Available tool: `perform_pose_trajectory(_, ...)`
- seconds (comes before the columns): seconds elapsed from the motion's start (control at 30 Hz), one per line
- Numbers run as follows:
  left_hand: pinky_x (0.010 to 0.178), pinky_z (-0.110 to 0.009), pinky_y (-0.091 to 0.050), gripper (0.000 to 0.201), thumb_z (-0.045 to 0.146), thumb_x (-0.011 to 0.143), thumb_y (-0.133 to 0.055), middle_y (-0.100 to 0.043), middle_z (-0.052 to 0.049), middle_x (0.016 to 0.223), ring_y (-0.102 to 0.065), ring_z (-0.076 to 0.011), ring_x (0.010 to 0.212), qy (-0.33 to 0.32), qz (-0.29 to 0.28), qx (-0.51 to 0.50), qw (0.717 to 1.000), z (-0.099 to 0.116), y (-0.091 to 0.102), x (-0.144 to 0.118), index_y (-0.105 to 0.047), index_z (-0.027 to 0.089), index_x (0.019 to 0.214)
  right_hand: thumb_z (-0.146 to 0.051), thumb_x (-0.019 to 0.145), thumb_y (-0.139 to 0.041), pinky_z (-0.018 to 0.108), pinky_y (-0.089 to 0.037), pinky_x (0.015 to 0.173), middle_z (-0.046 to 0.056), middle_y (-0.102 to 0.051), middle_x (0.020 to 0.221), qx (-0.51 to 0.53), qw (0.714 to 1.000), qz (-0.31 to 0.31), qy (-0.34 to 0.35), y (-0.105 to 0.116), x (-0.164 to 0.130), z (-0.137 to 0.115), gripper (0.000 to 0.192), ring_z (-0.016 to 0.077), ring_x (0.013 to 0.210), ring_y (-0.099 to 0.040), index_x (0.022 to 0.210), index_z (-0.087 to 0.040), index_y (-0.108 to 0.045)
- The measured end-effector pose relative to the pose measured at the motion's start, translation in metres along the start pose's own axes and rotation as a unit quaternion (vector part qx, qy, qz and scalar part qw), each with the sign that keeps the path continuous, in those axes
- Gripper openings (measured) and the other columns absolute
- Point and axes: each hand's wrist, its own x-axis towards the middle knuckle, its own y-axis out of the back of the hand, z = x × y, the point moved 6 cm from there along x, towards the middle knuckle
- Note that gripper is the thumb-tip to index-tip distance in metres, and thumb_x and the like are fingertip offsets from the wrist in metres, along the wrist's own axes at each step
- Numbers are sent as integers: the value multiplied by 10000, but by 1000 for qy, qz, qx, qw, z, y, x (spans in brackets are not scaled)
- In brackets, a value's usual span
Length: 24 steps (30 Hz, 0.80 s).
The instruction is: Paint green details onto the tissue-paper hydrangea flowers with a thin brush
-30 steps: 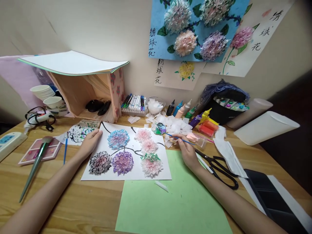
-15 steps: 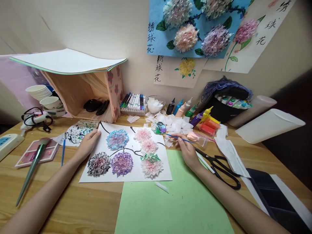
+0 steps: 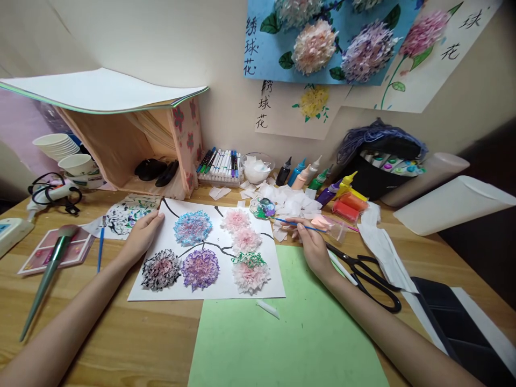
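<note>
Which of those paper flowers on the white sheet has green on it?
The flower at the sheet's lower right: pink and white with a green-edged top. The others are blue, purple, black-tipped or plain pink.

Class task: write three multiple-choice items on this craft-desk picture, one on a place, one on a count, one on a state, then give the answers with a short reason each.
1. Where do the black-handled scissors lie?
A. right of the right hand
B. on the white sheet
C. under the wooden shelf

2. How many tissue-paper flowers are on the white paper sheet?
A. three
B. six
C. nine

3. What is the right hand doing?
A. lying flat and empty
B. holding a thin blue paintbrush
C. gripping the scissors

Answers:
1 A: the scissors rest on the wooden desk beside that wrist.
2 B: blue, black-edged, purple, two pink and one green-topped.
3 B: the fingers pinch the thin blue paintbrush, its tip towards the small paint palette, while the left hand presses the sheet's edge.
</note>
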Motion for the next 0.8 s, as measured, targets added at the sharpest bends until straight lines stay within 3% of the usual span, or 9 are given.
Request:
perform_pose_trajectory(0.37, 771, -296, -436, 414, 547, 749, -521, -664, -27, 864, -562, -231, 841, 15, -8, -26, 1000, -6, 1, 2, -624, 168, 881, -421, 939, -382, 324, -400, 762, 57, -660, 1059, 30, 1000, -4, 5, 0, 0, -3, 341, 185, 813, -539, 1081, -210, -610)
perform_pose_trajectory(0.8, 710, -268, -447, 422, 522, 761, -530, -670, -10, 869, -584, -201, 784, 36, -10, -58, 998, -13, -2, 3, -630, 174, 978, -364, 932, -401, 309, -424, 748, 45, -652, 1060, 49, 998, 0, 27, 4, -2, -4, 292, 180, 893, -567, 1042, -220, -630)
